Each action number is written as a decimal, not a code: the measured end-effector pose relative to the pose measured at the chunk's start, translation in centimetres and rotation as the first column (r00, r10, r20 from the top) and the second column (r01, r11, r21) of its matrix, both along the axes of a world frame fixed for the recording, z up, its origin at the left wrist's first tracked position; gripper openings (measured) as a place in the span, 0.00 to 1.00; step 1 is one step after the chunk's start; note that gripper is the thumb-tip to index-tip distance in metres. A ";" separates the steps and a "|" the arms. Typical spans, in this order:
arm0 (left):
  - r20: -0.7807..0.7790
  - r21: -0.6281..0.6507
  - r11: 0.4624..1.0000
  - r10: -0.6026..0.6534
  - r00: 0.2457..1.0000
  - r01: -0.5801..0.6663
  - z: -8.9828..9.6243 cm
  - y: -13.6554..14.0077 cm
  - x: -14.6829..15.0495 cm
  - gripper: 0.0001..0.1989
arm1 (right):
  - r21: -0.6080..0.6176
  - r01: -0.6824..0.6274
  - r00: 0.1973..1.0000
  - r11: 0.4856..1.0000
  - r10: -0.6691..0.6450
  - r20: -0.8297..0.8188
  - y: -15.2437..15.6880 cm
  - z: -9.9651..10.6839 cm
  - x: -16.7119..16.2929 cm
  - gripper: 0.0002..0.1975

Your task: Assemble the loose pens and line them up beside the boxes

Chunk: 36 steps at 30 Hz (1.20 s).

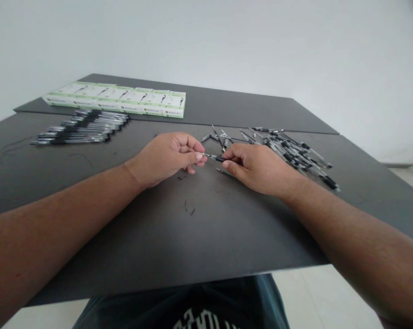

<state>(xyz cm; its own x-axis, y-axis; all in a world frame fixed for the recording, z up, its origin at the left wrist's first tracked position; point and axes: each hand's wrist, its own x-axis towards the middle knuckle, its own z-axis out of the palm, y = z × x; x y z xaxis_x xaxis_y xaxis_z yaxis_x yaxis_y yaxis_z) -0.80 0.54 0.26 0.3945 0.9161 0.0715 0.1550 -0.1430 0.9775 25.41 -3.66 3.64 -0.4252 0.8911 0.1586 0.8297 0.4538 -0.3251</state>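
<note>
Between my two hands is a pen refill [215, 157] with a metal tip and a dark body. The thumb and fingers of my left hand [175, 157] pinch its tip end. My right hand [256, 167] is closed around the dark end, and the palm hides the rest of it. Just below my right fingers another thin dark refill [224, 173] lies on the table. A loose pile of clear and black pen parts [298, 157] spreads behind and to the right of my right hand. Several small clear pieces and thin rods [223, 137] lie beyond my fingertips.
A neat row of black-and-clear pens [84, 125] lies at the left. Behind it stands a line of white and green boxes [124, 100]. The dark grey table [179, 246] has small black ink marks and a seam across the back. Its near edge is close to my lap.
</note>
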 end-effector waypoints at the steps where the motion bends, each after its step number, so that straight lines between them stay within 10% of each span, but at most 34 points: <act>1: -0.014 0.002 1.000 -0.008 1.000 0.008 0.1 0.0 0.0 0.13 | 0.001 -0.004 1.000 1.000 0.004 0.000 0.0 -0.1 0.0 0.10; 21: -0.360 0.399 0.911 0.049 0.932 0.106 0.4 -0.9 0.1 0.08 | -0.027 -0.102 0.991 0.994 0.104 0.086 -0.4 0.0 -0.5 0.12; 36: -0.423 0.432 0.890 0.054 0.904 0.149 0.9 -1.3 0.2 0.08 | -0.025 -0.054 0.998 0.998 0.053 -0.036 -0.6 0.1 -0.5 0.06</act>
